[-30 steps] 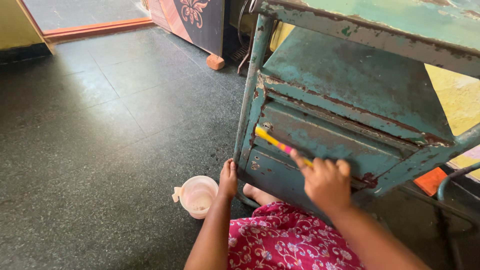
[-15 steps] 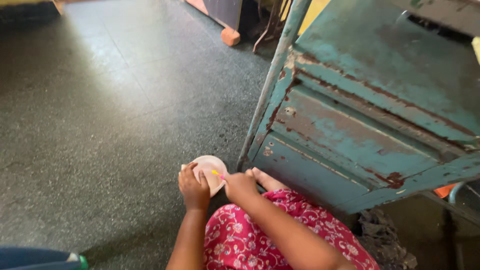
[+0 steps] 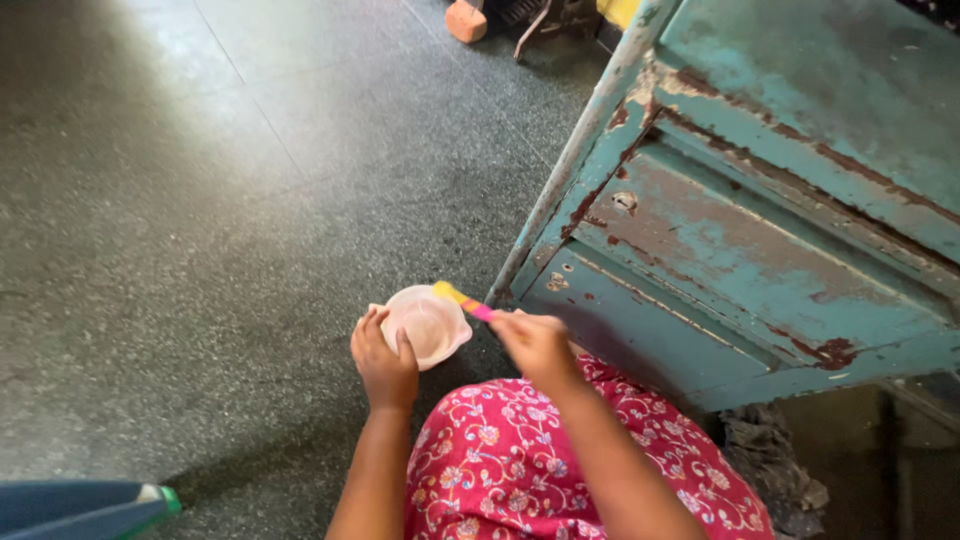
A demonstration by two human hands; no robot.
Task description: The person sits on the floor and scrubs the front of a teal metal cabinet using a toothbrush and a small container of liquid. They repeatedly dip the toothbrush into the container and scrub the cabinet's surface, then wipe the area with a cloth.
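Left hand [image 3: 383, 362]: curled on the cup [image 3: 428, 324] rim, steadying it on the floor [image 3: 200, 200].
Right hand [image 3: 537, 345]: pinching a brush [image 3: 462, 299], tip over the cup.
Cup: 9 o'clock of the cabinet [image 3: 740, 230] leg.
Risk: a loose hold may tip the cup; the brush may drip onto the floor or dress [image 3: 500, 460].

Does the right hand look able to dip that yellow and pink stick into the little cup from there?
Probably yes. The right hand holds the yellow and pink stick with its tip over the cup's open rim, the left hand grips the near side, and nothing lies between.
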